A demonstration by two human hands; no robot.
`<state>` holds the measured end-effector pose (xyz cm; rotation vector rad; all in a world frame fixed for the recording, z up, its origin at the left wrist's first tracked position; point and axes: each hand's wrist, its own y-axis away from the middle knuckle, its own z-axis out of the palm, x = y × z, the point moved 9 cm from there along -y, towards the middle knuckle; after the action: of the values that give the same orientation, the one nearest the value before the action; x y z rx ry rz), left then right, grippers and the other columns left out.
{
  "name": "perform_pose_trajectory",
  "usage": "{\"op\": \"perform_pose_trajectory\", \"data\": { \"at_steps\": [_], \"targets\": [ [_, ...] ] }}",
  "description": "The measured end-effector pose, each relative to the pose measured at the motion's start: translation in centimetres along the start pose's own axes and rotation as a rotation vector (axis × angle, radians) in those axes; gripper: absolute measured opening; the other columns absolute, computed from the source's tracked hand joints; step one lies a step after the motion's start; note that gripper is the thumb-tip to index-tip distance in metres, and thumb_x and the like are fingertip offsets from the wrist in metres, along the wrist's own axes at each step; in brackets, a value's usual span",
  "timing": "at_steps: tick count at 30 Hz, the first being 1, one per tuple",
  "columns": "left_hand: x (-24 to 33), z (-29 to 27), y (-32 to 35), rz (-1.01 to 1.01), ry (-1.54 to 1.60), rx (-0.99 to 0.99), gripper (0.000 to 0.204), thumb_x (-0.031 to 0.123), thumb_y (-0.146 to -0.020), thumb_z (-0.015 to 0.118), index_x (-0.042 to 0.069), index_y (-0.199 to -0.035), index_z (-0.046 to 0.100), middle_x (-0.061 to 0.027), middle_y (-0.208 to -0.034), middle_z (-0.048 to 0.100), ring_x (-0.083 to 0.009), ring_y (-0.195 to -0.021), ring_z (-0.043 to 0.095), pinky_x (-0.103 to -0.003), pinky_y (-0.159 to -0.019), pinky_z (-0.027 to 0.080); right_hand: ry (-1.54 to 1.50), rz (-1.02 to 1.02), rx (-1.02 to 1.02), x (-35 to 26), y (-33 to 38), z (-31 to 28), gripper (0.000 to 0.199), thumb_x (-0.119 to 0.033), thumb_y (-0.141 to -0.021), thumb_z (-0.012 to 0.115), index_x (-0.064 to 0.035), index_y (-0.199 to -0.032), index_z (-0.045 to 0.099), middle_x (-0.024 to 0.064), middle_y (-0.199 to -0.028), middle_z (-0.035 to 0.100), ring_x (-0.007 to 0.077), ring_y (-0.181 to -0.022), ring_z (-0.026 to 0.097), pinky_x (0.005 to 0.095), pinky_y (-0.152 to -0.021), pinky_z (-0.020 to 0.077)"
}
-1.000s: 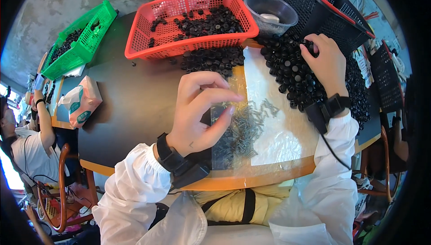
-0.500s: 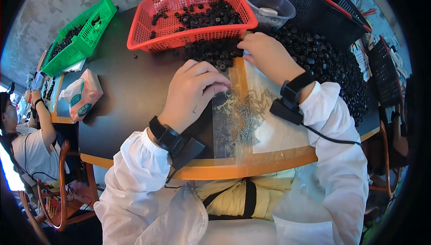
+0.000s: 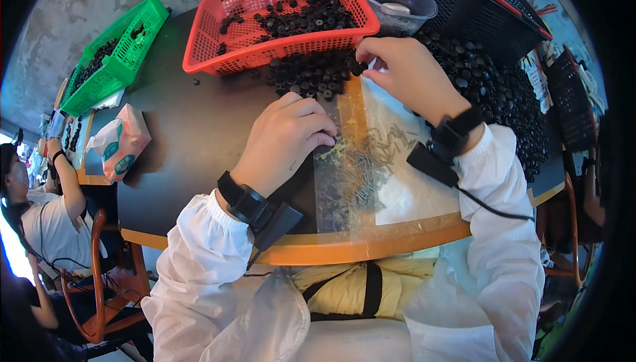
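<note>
My left hand [image 3: 291,133] rests over the table with its thumb and forefinger pinched together at the left edge of the clear plastic sheet. What lies in that pinch is too small to make out. At the far side, the thumb and forefinger of my right hand [image 3: 414,73] close on a small black round part [image 3: 358,67], beside a heap of similar black parts [image 3: 310,78]. Between my hands, thin metal pins [image 3: 371,173] lie scattered on the plastic sheet [image 3: 421,196].
A red basket [image 3: 278,45] of black parts stands at the back, a clear tub [image 3: 397,7] beside it. Black caps [image 3: 474,87] are heaped at right before a black crate [image 3: 480,20]. A tissue pack [image 3: 126,142] and green basket [image 3: 122,63] are left. A co-worker [image 3: 56,196] sits far left.
My right hand has lifted slightly and shifted right, its fingertips now showing over the black heap. My left hand stays nearly in place, its fingertips a little lower.
</note>
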<state>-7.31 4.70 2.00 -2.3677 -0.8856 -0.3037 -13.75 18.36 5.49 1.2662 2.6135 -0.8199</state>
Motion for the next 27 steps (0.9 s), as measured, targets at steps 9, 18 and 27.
{"op": "perform_pose_trajectory", "data": {
  "at_steps": [9,18,27],
  "targets": [
    [0.0,0.5,-0.2,-0.204,0.099,0.048,0.012,0.007,-0.082,0.067,0.005,-0.091,0.060,-0.0081,-0.081,0.058,-0.0275,-0.080,0.057,-0.036,-0.072,0.047,-0.451,0.242,0.066,-0.1,4.6,0.9,0.018,-0.004,-0.081,0.068,-0.0017,-0.099,0.066,0.0095,-0.087,0.068,0.0188,-0.075,0.068,0.0280,-0.070,0.0543],
    [-1.0,-0.1,0.2,-0.314,0.445,0.168,0.022,-0.002,-0.085,0.067,0.001,-0.105,0.060,-0.0071,-0.100,0.066,-0.0142,-0.087,0.066,-0.028,-0.079,0.054,-0.644,0.312,0.034,-0.6,5.4,2.5,0.023,-0.007,-0.077,0.076,-0.0037,-0.097,0.067,0.0060,-0.087,0.067,0.0135,-0.072,0.067,0.0250,-0.067,0.0542],
    [-0.7,0.8,0.4,-0.354,0.580,0.112,0.029,-0.004,-0.085,0.068,0.003,-0.104,0.048,-0.0054,-0.092,0.060,-0.0123,-0.088,0.064,-0.027,-0.078,0.053,-0.541,0.148,0.038,-2.7,5.4,1.8,0.024,-0.005,-0.071,0.080,-0.0019,-0.093,0.071,0.0076,-0.088,0.068,0.0137,-0.071,0.065,0.0244,-0.066,0.0525]
  ]
}}
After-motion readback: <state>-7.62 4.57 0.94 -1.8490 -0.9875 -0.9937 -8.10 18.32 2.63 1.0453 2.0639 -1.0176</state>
